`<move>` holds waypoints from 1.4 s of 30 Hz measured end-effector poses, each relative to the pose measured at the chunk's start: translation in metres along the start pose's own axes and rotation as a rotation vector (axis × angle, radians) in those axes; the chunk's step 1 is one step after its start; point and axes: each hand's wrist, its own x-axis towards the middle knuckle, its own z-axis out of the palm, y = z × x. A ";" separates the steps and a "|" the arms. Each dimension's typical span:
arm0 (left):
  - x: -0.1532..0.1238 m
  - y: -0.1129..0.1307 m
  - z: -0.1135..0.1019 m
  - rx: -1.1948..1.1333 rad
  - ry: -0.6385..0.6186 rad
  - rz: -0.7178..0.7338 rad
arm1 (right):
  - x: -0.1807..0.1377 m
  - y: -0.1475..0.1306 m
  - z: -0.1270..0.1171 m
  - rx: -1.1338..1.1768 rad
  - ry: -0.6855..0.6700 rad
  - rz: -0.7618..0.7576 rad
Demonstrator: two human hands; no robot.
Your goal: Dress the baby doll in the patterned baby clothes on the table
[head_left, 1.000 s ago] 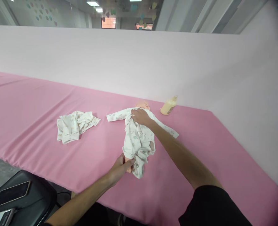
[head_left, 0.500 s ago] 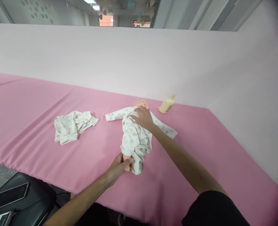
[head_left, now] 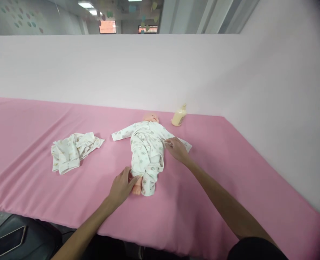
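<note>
A baby doll (head_left: pixel 150 118) lies on its back on the pink table (head_left: pixel 230 187), dressed in a white printed romper (head_left: pixel 146 150). My left hand (head_left: pixel 121 186) rests at the doll's bare foot and the romper's leg cuff, fingers curled against the cloth. My right hand (head_left: pixel 177 148) pinches the romper's side near the doll's left sleeve. A second crumpled white garment (head_left: pixel 70 151) lies to the left, apart from both hands.
A cream bottle (head_left: pixel 178 117) lies on its side at the back, by the pale wall. A black chair with a phone (head_left: pixel 5 241) on it stands below the table's front edge at lower left.
The romper, bunched up on the doll before, now lies smoothed down along its body. My right hand moved from the doll's chest to its side. The camera shifted rightwards.
</note>
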 end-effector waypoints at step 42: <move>0.181 0.170 0.055 1.330 -0.293 0.656 | 0.003 0.017 0.006 0.911 -0.243 0.185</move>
